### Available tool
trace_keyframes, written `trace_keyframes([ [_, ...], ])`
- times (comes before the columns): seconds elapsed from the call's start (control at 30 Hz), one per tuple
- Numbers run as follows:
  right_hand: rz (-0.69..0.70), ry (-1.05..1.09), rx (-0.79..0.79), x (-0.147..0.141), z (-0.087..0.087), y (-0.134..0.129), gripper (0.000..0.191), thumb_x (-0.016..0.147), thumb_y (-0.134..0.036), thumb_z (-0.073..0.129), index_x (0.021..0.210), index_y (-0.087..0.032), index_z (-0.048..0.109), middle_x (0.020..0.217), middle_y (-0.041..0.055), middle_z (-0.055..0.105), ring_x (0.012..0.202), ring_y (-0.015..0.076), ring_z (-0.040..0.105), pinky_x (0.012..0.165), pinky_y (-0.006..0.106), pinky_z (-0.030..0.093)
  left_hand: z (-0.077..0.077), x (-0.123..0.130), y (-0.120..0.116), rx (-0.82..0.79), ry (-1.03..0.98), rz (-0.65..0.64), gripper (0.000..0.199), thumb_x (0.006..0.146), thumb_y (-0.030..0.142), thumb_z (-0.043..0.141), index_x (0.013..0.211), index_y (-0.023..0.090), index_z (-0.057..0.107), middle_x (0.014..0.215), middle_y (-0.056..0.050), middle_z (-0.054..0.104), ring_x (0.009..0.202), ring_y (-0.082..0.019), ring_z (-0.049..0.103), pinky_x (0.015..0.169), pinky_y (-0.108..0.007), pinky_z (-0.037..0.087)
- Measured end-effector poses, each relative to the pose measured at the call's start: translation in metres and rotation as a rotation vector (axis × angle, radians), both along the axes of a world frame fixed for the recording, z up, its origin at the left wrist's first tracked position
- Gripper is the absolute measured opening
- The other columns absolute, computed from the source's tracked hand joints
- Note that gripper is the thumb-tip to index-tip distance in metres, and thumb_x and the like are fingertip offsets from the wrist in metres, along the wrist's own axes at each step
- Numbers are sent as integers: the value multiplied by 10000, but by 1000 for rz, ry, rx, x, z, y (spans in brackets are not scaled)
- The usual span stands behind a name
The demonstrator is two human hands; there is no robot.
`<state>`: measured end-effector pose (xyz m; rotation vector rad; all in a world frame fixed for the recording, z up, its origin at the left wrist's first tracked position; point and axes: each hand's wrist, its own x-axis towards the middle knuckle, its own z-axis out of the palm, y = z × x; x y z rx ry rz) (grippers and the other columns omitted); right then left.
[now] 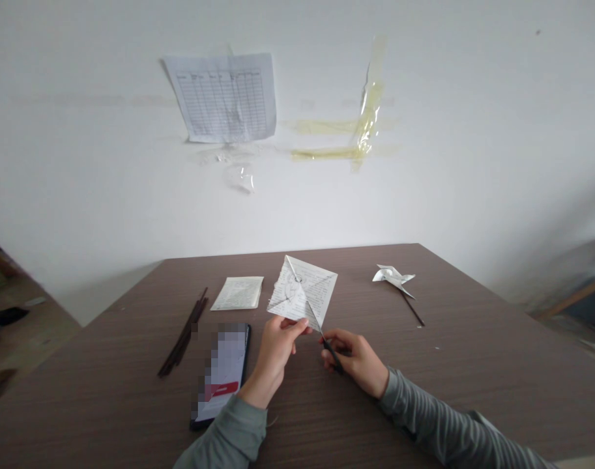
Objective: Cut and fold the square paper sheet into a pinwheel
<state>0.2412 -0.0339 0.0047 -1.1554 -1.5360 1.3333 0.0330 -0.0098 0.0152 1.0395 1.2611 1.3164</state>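
My left hand pinches the lower edge of a square of printed paper between thumb and fingers. The square is tilted, with diagonal creases and a small round drawn mark near its middle. My right hand is closed around the dark handle of a pair of scissors. Their tip meets the paper's lower corner, just right of my left thumb. Part of the handles is hidden by my fingers. Beyond my right hand lies a paper pinwheel on a thin brown stick.
Left of the paper, a stack of printed paper squares lies on the brown table. Several dark thin sticks lie farther left. A phone rests beside my left forearm. The white wall behind bears a taped printed sheet and yellowish tape.
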Motion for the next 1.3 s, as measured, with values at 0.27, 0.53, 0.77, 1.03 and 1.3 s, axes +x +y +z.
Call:
trace_keyframes([
  [0.27,7,17,-1,0,4,-1,612,719,-825,1081,967,-318,844,717,82,809,705,369,808,745,504,710,-2,0,2,-10,10,-6,309,719,384,1054,794,230,797,756,-67,887,780,-274,906,470,-210,402],
  [0.53,-2,2,-2,0,2,-1,631,715,-863,1064,974,-334,835,721,75,816,704,367,803,777,515,723,-1,1,0,-15,1,-11,284,736,360,1052,822,222,818,770,-71,889,766,-262,895,468,-208,396],
  [0.77,-4,-13,-11,-1,9,-3,664,701,-886,1059,959,-321,824,701,74,784,711,383,790,790,538,706,2,2,-2,-16,-3,-3,254,745,329,1033,819,215,819,772,-72,878,786,-271,894,466,-217,384],
  [1.03,-5,-24,-15,-2,10,-4,682,696,-923,1037,956,-334,813,706,72,791,718,375,777,806,534,696,4,2,-3,-15,-2,-8,292,720,357,1044,808,218,804,758,-73,872,748,-259,874,468,-204,384],
  [1.3,-18,-16,7,-1,8,-4,659,722,-890,1053,968,-317,839,719,78,799,715,370,798,798,523,720,9,4,-5,-31,13,-13,316,743,348,1066,803,218,784,755,-75,866,738,-257,867,470,-208,380],
])
